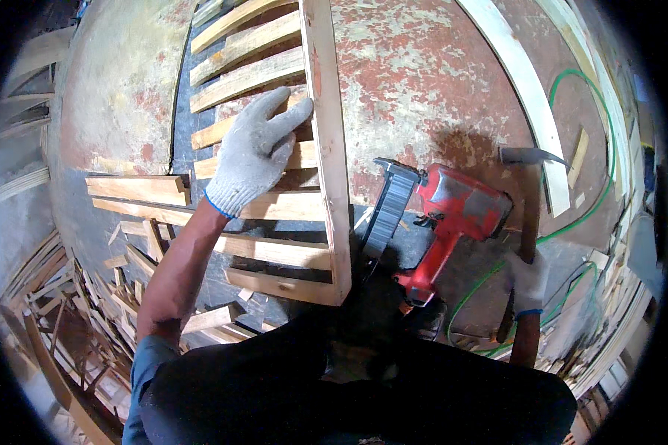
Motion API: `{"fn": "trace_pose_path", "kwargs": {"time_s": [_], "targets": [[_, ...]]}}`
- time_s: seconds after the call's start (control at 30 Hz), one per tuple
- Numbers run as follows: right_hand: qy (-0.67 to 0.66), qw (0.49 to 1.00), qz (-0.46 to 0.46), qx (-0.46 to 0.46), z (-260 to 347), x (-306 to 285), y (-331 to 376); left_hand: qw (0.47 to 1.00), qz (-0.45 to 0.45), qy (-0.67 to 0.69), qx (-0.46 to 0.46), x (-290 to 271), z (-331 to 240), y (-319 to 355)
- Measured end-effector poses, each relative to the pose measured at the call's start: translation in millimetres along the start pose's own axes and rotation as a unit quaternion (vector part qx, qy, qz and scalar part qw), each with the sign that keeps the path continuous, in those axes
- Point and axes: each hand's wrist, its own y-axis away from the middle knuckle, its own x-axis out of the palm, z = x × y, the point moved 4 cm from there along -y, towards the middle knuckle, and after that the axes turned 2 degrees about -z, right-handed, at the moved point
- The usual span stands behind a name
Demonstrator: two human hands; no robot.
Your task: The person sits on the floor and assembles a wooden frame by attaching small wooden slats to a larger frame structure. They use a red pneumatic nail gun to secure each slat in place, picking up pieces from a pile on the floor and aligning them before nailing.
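Knit-gloved left hand [254, 152] spread flat on slatted wooden frame [304, 215]; right hand [527, 282], beside frame, apparently gripping hammer [531, 200] handle.

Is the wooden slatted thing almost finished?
Partly, it seems. Several pale wooden slats already lie in a row against the long upright rail. The gloved left hand presses flat on the slats. The gloved right hand grips a wooden-handled hammer. The red nail gun rests on the worn table. Whether every slat is nailed cannot be seen.

Red nail gun [453, 222], green hose [594, 200], loose wood offcuts [137, 189], long pale plank [523, 89], worn red-painted worktop [423, 74]
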Motion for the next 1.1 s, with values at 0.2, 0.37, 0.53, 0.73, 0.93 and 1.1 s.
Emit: {"fn": "trace_pose_path", "kwargs": {"time_s": [0.2, 0.37, 0.53, 0.73, 0.93, 1.1], "targets": [[0.034, 0.999, -0.012, -0.032, 32, -8, 10, 0.989, -0.001, 0.069, -0.13, -8, 59, -8], [0.095, 0.99, 0.017, -0.1, 106, 4, 22, 0.958, 0.075, -0.132, -0.243, 26, 96, -28], [0.181, 0.954, 0.059, -0.231, 162, 37, 25, 0.97, 0.082, -0.171, -0.154, 15, 88, -28], [0.252, 0.907, 0.113, -0.318, 197, 66, 31, 0.969, 0.095, -0.193, -0.12, 15, 97, -16], [0.277, 0.886, 0.084, -0.362, 236, 95, 35, 0.971, 0.092, -0.141, -0.17, 12, 92, -21], [0.291, 0.834, 0.022, -0.468, 268, 114, 46, 0.969, 0.117, -0.103, -0.193, 1, 79, -24]]}}
